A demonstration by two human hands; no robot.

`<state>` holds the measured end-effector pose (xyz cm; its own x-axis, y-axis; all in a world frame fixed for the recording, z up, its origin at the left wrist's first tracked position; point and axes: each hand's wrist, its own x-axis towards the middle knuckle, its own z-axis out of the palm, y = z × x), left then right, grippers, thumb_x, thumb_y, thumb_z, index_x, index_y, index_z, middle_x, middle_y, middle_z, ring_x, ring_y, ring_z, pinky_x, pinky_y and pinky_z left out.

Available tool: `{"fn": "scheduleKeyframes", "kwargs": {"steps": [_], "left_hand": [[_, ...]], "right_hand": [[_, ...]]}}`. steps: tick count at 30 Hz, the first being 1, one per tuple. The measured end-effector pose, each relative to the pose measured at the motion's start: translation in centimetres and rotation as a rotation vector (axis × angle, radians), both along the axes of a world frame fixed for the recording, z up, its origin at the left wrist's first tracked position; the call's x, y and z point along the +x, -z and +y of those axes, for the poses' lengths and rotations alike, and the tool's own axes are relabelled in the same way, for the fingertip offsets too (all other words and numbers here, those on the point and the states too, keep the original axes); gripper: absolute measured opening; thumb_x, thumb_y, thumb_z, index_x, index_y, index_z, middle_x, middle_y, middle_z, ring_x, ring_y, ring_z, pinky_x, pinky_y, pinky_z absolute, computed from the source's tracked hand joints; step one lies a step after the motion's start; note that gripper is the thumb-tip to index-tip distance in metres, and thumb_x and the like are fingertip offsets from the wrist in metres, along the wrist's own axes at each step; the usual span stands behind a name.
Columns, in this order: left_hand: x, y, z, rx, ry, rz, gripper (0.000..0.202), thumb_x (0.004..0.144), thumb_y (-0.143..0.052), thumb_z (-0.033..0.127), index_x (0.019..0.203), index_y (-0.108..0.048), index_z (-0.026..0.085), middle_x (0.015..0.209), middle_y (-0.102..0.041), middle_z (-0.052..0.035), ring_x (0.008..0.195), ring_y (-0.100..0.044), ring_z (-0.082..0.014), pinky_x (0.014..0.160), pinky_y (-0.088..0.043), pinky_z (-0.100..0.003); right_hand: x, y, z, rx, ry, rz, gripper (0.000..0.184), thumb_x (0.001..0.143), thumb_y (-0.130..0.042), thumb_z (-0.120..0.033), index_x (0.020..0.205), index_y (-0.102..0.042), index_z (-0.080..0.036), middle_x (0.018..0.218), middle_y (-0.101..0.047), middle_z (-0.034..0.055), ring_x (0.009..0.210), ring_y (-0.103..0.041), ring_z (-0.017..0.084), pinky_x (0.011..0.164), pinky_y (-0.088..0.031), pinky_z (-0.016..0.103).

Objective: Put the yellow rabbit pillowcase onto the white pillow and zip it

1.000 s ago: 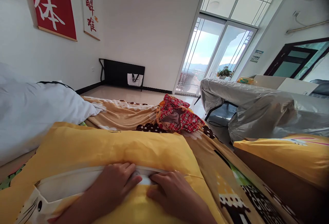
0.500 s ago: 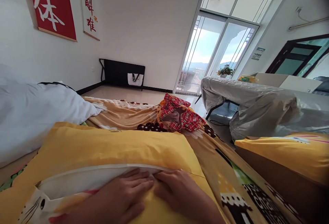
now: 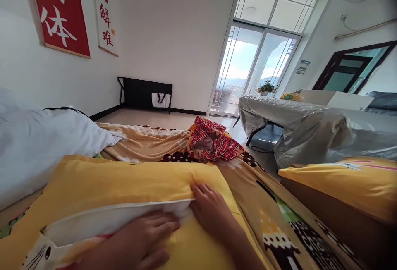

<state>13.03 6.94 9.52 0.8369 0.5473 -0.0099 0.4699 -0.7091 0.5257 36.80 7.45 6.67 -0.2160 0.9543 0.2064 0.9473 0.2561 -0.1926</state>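
Note:
In the head view a yellow pillowcase point(image 3: 133, 181) with a printed cat face lies before me. A long opening across it shows the white pillow point(image 3: 102, 220) inside. My left hand point(image 3: 139, 237) lies flat over the lower edge of the opening, fingers stretched out and holding nothing. At the right end of that opening, my right hand point(image 3: 211, 210) has its fingers closed on the yellow fabric, which puckers at the fingertips. Its thumb is mostly hidden.
A white pillow or quilt point(image 3: 56, 137) sits at left on a tan patterned blanket point(image 3: 145, 144). Beyond lies a red plaid cloth bundle point(image 3: 229, 146). At right are a cardboard box point(image 3: 335, 199) with a yellow pillow point(image 3: 350, 179) and a plastic-covered table point(image 3: 291, 125).
My right hand has moved up onto the fabric above the opening's right end, apart from the left. My left hand has slid slightly left and down. The view has tilted slightly.

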Motion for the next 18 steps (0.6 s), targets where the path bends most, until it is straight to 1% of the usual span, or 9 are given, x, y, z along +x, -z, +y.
{"fn": "scheduleKeyframes", "kwargs": {"steps": [2,5,8,11,12,14,16,17,18], "left_hand": [[0.0,0.4,0.1,0.011,-0.005,-0.024,0.047,0.090,-0.051,0.036,0.137,-0.047,0.034,0.139,-0.053,0.0033,0.127,-0.049,-0.0170,0.110,-0.037,-0.028],[0.2,0.6,-0.2,0.043,-0.005,-0.010,0.046,0.091,-0.049,0.036,0.136,-0.048,0.032,0.138,-0.054,0.0016,0.125,-0.050,-0.0173,0.108,-0.039,-0.027],[1.0,0.8,-0.8,0.077,-0.044,0.052,0.046,0.093,-0.042,0.041,0.137,-0.047,0.031,0.139,-0.053,-0.0002,0.127,-0.050,-0.0200,0.107,-0.040,-0.031],[2.5,1.1,-1.1,0.163,-0.083,0.158,0.047,0.094,-0.036,0.035,0.141,-0.043,0.029,0.140,-0.052,-0.0048,0.125,-0.052,-0.0237,0.106,-0.042,-0.039],[3.1,1.2,-1.1,0.211,-0.094,0.211,0.049,0.094,-0.035,0.030,0.143,-0.039,0.027,0.134,-0.057,-0.0081,0.118,-0.057,-0.0251,0.101,-0.045,-0.041],[4.6,0.8,-1.0,0.325,-0.112,0.346,0.058,0.090,-0.033,0.019,0.148,-0.028,0.024,0.111,-0.069,-0.0128,0.098,-0.067,-0.0279,0.085,-0.053,-0.044],[6.5,-0.1,-0.7,0.408,-0.129,0.475,0.067,0.086,-0.035,0.014,0.151,-0.017,0.020,0.091,-0.073,-0.0127,0.081,-0.070,-0.0290,0.070,-0.054,-0.041],[7.5,-0.6,-0.4,0.437,-0.133,0.516,0.066,0.085,-0.036,0.014,0.150,-0.022,0.018,0.088,-0.073,-0.0129,0.078,-0.070,-0.0293,0.066,-0.053,-0.039],[8.6,-1.1,-0.1,0.465,-0.123,0.544,0.061,0.084,-0.038,0.014,0.145,-0.034,0.016,0.090,-0.073,-0.0137,0.078,-0.070,-0.0295,0.064,-0.053,-0.037]], "right_hand": [[-0.4,0.6,0.6,-0.024,0.034,0.021,0.028,0.086,-0.048,-0.021,0.110,-0.061,-0.018,0.109,-0.065,0.0089,0.100,-0.060,0.023,0.081,-0.040,0.030],[-0.3,1.0,1.1,0.000,0.099,0.058,0.020,0.082,-0.053,-0.023,0.098,-0.064,-0.020,0.100,-0.067,0.0066,0.090,-0.062,0.021,0.072,-0.037,0.027],[0.8,0.9,1.7,0.039,0.168,0.140,0.015,0.078,-0.055,-0.021,0.090,-0.065,-0.020,0.092,-0.068,0.0039,0.083,-0.062,0.018,0.067,-0.034,0.025],[2.2,0.4,2.0,0.124,0.263,0.208,0.023,0.079,-0.050,-0.013,0.093,-0.067,-0.021,0.092,-0.069,0.0032,0.083,-0.062,0.016,0.067,-0.033,0.025],[2.6,0.2,2.0,0.169,0.295,0.222,0.028,0.079,-0.048,-0.010,0.096,-0.067,-0.021,0.094,-0.069,0.0036,0.085,-0.061,0.016,0.068,-0.034,0.025],[3.2,-0.3,1.7,0.258,0.337,0.253,0.035,0.079,-0.044,-0.006,0.102,-0.067,-0.021,0.099,-0.069,0.0040,0.089,-0.061,0.017,0.070,-0.034,0.025],[3.4,-0.8,1.2,0.314,0.346,0.281,0.038,0.076,-0.045,-0.003,0.102,-0.067,-0.021,0.102,-0.069,0.0039,0.093,-0.060,0.017,0.072,-0.034,0.025],[3.3,-1.1,0.9,0.323,0.342,0.286,0.038,0.075,-0.045,-0.002,0.100,-0.068,-0.021,0.102,-0.068,0.0039,0.094,-0.059,0.017,0.072,-0.034,0.025],[3.3,-1.4,0.6,0.321,0.336,0.286,0.037,0.074,-0.046,-0.002,0.097,-0.068,-0.021,0.101,-0.068,0.0040,0.095,-0.059,0.017,0.072,-0.034,0.025]]}}
